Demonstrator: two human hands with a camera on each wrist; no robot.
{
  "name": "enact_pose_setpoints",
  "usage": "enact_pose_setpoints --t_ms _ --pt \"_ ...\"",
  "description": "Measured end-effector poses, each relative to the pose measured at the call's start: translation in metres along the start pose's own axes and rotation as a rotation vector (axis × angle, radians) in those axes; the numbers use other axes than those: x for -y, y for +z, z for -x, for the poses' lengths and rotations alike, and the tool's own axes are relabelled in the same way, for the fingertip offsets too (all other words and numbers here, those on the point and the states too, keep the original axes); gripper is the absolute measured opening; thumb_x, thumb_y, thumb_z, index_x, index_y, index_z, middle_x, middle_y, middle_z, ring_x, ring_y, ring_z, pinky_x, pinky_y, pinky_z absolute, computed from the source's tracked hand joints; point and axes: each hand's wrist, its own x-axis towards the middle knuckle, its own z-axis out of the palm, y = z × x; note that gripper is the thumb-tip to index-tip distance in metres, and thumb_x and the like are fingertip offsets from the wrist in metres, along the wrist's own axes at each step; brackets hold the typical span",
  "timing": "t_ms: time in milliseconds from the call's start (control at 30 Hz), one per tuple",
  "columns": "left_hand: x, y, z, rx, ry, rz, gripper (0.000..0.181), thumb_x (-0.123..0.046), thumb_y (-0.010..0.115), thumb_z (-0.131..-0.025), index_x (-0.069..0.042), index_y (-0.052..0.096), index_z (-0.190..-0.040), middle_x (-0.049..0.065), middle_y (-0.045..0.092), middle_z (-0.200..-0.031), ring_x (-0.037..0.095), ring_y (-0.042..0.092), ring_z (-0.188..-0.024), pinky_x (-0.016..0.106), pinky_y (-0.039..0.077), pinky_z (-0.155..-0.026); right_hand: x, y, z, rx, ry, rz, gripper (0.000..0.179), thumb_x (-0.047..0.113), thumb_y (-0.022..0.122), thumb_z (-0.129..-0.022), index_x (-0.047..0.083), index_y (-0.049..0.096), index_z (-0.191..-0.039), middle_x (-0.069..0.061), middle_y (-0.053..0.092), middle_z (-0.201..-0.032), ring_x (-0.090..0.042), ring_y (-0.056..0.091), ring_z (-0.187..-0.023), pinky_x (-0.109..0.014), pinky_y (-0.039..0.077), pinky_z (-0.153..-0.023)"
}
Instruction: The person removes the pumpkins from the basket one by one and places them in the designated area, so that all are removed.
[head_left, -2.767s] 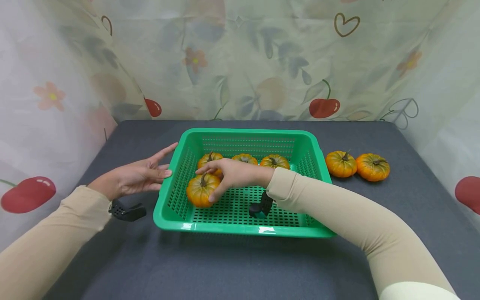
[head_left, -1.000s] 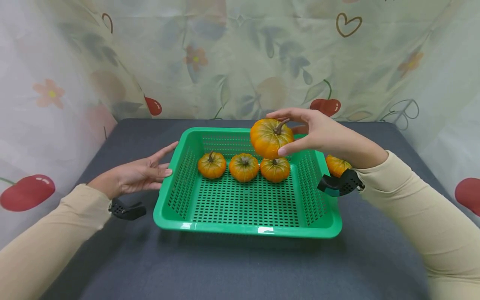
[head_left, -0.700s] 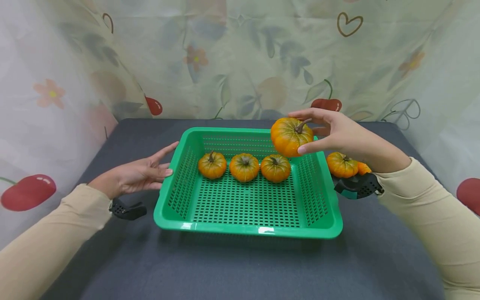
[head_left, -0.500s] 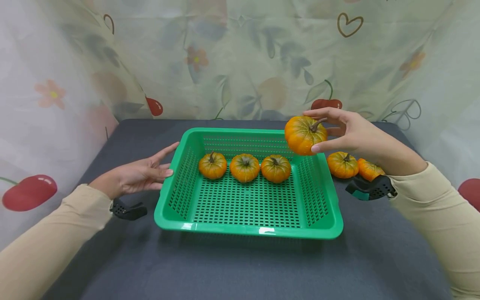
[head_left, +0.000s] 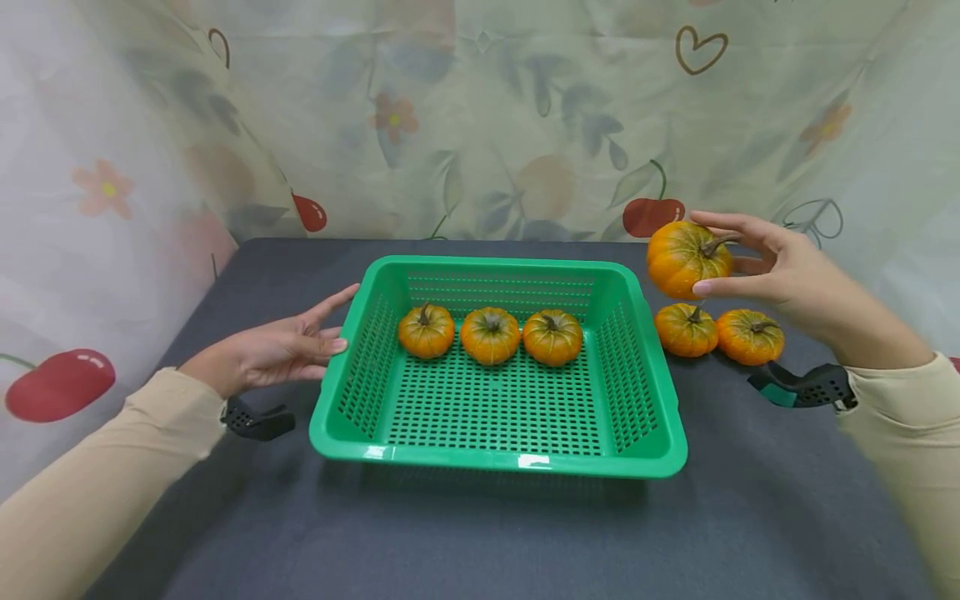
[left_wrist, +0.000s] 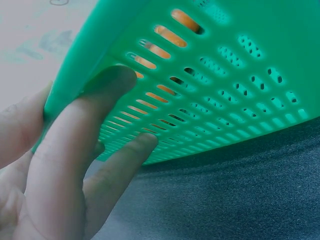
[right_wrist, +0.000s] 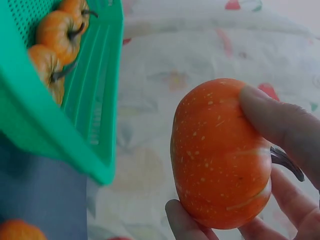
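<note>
My right hand (head_left: 795,271) holds a small orange pumpkin (head_left: 682,260) up in the air, right of the green basket (head_left: 495,462). In the right wrist view the thumb lies on one side of that pumpkin (right_wrist: 220,155) and fingers on the other; its stem points toward the palm. Below it, two more pumpkins, one nearer the basket (head_left: 686,331) and one farther right (head_left: 750,337), sit on the table. My left hand (head_left: 277,354) grips the basket's left rim, thumb on the rim and fingers against the perforated outer wall (left_wrist: 220,100).
Inside the basket, three pumpkins stand in a row: a left one (head_left: 426,331), a middle one (head_left: 490,337) and a right one (head_left: 552,338). A dark grey cloth covers the table (head_left: 480,533). Patterned curtain (head_left: 480,125) hangs behind and at both sides.
My right hand has lifted a pumpkin from the basket's left front and carried it rightward past the right rim, above the two table pumpkins. My left hand stays at the left rim.
</note>
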Motion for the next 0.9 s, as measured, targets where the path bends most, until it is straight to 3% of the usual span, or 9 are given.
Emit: enact_pose_setpoints --t_ms 67,133,267,367,467,500,567,700,900 --pt "0.000 0.000 0.000 -0.001 0.000 -0.002 0.084 0.002 0.039 -0.102 -0.054 -0.002 -0.150 0.015 -0.003 -0.162 0.028 0.064 -0.112 0.038 0.058 -0.086 -0.007 -0.004 0.003 -0.018 0.020 0.003 0.071 0.027 0.070 -0.090 0.043 0.032 -0.148 0.007 0.021 -0.158 -0.036 0.039 -0.135 -0.007 0.046 -0.077" --pt "-0.001 0.001 0.000 0.000 0.000 -0.006 0.085 0.002 0.039 -0.102 -0.053 -0.004 -0.150 0.015 -0.003 -0.162 0.028 0.064 -0.112 0.038 0.058 -0.086 -0.013 -0.006 0.005 -0.047 0.045 0.012 0.071 0.030 0.071 -0.089 0.044 0.032 -0.148 0.007 0.020 -0.159 -0.037 0.039 -0.136 -0.017 0.048 -0.088" --pt "-0.001 0.000 0.000 0.003 0.003 -0.012 0.086 0.003 0.040 -0.102 -0.052 -0.006 -0.150 0.015 -0.004 -0.162 0.028 0.064 -0.112 0.037 0.058 -0.086 -0.025 -0.011 0.007 -0.112 0.079 0.028 0.072 0.034 0.071 -0.088 0.044 0.032 -0.148 0.009 0.015 -0.160 -0.043 0.038 -0.135 -0.017 0.048 -0.084" --pt "0.000 0.000 0.000 0.010 0.004 -0.006 0.086 0.003 0.039 -0.102 -0.052 -0.006 -0.150 0.015 -0.005 -0.162 0.028 0.064 -0.112 0.038 0.058 -0.086 -0.034 -0.013 0.009 -0.141 0.089 0.007 0.072 0.034 0.071 -0.088 0.043 0.032 -0.148 0.012 0.009 -0.161 -0.050 0.029 -0.137 -0.030 0.048 -0.100" --pt "0.000 0.000 -0.001 0.010 0.002 0.000 0.086 0.003 0.039 -0.102 -0.053 -0.005 -0.150 0.015 -0.005 -0.162 0.028 0.065 -0.112 0.038 0.058 -0.086 -0.044 -0.014 0.012 -0.168 0.092 -0.012 0.072 0.033 0.070 -0.089 0.042 0.031 -0.149 0.015 0.007 -0.161 -0.053 0.022 -0.139 -0.064 0.033 -0.108" --pt "0.000 0.000 -0.001 0.011 0.002 0.001 0.086 0.003 0.039 -0.102 -0.053 -0.005 -0.150 0.015 -0.005 -0.162 0.028 0.065 -0.111 0.038 0.059 -0.086 -0.047 -0.015 0.012 -0.180 0.092 -0.014 0.071 0.033 0.070 -0.089 0.042 0.032 -0.149 0.013 0.009 -0.161 -0.053 0.021 -0.139 -0.063 0.033 -0.109" --pt "0.000 0.000 0.000 0.007 0.001 -0.001 0.085 0.002 0.039 -0.102 -0.053 -0.005 -0.150 0.015 -0.005 -0.162 0.028 0.065 -0.111 0.038 0.059 -0.086 -0.055 -0.016 0.013 -0.209 0.095 0.003 0.071 0.033 0.070 -0.089 0.042 0.032 -0.148 0.007 0.015 -0.160 -0.045 0.031 -0.138 -0.041 0.047 -0.105" --pt "0.000 0.000 0.000 0.001 0.002 -0.005 0.085 0.002 0.040 -0.102 -0.053 -0.004 -0.150 0.015 -0.004 -0.162 0.028 0.065 -0.111 0.038 0.059 -0.086 -0.070 -0.018 0.014 -0.250 0.099 0.027 0.071 0.032 0.071 -0.088 0.040 0.033 -0.148 -0.001 0.020 -0.157 -0.027 0.045 -0.125 -0.003 0.044 -0.069" --pt "0.000 -0.001 0.000 0.027 0.010 -0.008 0.085 0.002 0.040 -0.102 -0.052 -0.006 -0.150 0.016 -0.008 -0.162 0.027 0.065 -0.112 0.037 0.058 -0.086 -0.091 -0.021 0.016 -0.277 0.118 0.005 0.072 0.032 0.068 -0.090 0.040 0.029 -0.150 0.007 0.010 -0.162 -0.030 0.023 -0.141 -0.001 0.043 -0.066"
